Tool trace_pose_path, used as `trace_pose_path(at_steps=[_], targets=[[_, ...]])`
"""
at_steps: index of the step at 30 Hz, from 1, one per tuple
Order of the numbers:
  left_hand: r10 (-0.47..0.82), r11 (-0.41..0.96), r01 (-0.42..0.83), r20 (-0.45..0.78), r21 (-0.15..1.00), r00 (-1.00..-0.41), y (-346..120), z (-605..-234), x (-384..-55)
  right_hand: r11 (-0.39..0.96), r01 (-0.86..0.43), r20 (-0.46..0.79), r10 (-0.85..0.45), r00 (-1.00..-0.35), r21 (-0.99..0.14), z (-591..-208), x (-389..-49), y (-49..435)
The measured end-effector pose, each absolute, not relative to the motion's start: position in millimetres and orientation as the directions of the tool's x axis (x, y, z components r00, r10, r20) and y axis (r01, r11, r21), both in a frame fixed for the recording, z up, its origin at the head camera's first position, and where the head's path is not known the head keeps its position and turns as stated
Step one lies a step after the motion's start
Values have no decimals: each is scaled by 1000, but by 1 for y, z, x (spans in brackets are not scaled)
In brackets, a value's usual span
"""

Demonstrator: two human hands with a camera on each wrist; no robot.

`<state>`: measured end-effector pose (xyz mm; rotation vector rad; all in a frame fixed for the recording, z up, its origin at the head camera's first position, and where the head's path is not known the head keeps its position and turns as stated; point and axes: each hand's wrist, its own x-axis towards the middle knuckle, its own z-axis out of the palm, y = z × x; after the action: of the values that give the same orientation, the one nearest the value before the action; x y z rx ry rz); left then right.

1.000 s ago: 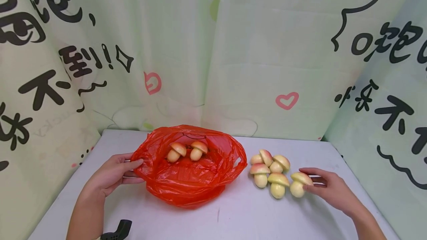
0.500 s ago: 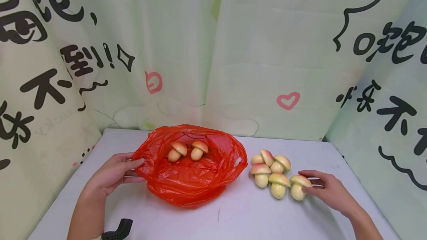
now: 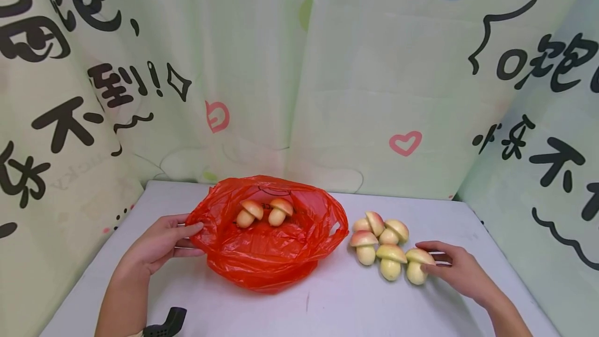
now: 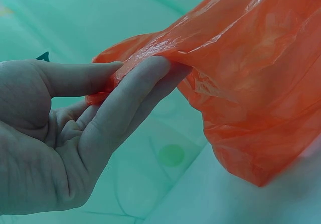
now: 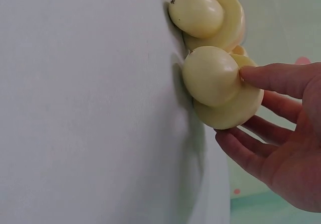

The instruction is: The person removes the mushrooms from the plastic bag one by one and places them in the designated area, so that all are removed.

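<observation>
My left hand (image 3: pixel 164 243) pinches the left rim of a red plastic bag (image 3: pixel 262 274), which lies with its mouth spread towards me. In the left wrist view, thumb and fingers press the thin orange-looking film (image 4: pixel 261 93) between them. Two toy mushrooms (image 3: pixel 250 213) with orange-brown caps lie inside the bag. To the right of it, my right hand (image 3: pixel 460 269) pinches a pale toy mushroom (image 3: pixel 418 267) with a yellowish cap. The right wrist view has my thumb on this mushroom (image 5: pixel 210 78) and my other fingers behind its cap.
Several more pale toy mushrooms (image 3: pixel 389 262) cluster between the bag and my right hand, some with pinkish caps. The white table (image 3: pixel 346 306) ends at a printed curtain (image 3: pixel 346 92) at the back and on both sides.
My right hand and the mushroom it pinches have shifted slightly towards me and to the left. The left hand and the bag look nearly unchanged.
</observation>
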<state>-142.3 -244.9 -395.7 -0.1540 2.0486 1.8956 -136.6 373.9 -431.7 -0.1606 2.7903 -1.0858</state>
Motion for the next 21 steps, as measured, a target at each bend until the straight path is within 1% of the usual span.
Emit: trace_pose_path(at_steps=[21], targets=[[166, 89, -308, -319, 947, -933, -246, -397, -143, 736, -89, -42, -158, -987, -671, -433, -134, 372]])
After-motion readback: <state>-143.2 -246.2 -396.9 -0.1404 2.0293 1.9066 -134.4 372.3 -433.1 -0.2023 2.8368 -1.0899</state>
